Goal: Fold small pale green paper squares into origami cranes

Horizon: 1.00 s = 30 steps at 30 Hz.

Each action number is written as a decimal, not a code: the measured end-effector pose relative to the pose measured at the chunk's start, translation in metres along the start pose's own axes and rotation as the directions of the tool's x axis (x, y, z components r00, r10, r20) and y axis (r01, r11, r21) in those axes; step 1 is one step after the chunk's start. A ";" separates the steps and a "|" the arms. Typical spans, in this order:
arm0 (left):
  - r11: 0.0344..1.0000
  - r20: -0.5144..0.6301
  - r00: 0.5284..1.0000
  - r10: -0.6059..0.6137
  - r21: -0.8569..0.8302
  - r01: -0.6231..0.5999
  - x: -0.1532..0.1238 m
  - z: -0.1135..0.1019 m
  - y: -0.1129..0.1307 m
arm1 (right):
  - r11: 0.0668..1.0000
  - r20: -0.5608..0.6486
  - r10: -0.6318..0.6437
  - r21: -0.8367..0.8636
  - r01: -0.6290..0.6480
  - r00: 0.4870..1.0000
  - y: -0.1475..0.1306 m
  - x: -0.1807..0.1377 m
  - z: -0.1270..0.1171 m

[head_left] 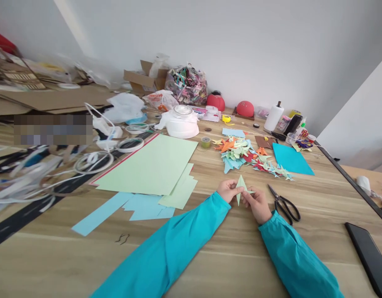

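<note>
Between my hands is a pale green folded paper piece (240,182), an origami shape with long narrow points. My left hand (229,190) pinches its left side with thumb and fingers. On the other side, my right hand (255,203) grips the lower right part, close to a point that sticks out rightward. The fingertips partly hide the paper's middle. Just right of my right hand lies a pair of black-handled scissors (284,203). Beyond the hands is a pile of folded paper cranes (237,151) in green, blue, orange and red.
Large green paper sheets (150,165) and light blue paper pieces (150,207) lie to the left. A turquoise sheet (293,159) is at the right, a black phone (367,256) near the right edge. White cables (94,162), a white bundle (180,123) and a cardboard box (144,80) stand farther back.
</note>
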State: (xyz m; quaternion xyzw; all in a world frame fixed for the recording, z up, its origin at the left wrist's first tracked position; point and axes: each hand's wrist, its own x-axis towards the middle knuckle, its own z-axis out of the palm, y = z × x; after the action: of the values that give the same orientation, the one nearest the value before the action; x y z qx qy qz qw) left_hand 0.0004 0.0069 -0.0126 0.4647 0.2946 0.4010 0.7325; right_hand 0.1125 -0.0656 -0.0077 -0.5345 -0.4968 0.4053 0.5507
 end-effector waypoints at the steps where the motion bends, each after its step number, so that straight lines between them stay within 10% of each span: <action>1: 1.000 -0.003 1.000 0.004 -0.002 -0.004 0.000 0.000 -0.001 | 1.000 -0.008 -0.006 0.000 0.006 1.000 0.000 0.000 0.000; 19: 0.998 -0.061 0.998 -0.030 -0.054 0.027 0.003 -0.002 -0.009 | 0.998 -0.034 0.002 0.068 0.001 0.999 0.004 0.003 -0.002; 30: 0.979 0.018 0.982 0.190 0.066 -0.191 -0.009 0.005 -0.005 | 0.990 -0.093 0.035 0.139 -0.022 0.995 0.006 0.003 -0.002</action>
State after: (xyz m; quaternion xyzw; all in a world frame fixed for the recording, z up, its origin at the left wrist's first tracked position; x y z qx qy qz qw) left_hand 0.0011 -0.0040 -0.0143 0.5177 0.2577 0.4564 0.6762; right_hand 0.1159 -0.0624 -0.0133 -0.5210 -0.4332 0.4205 0.6035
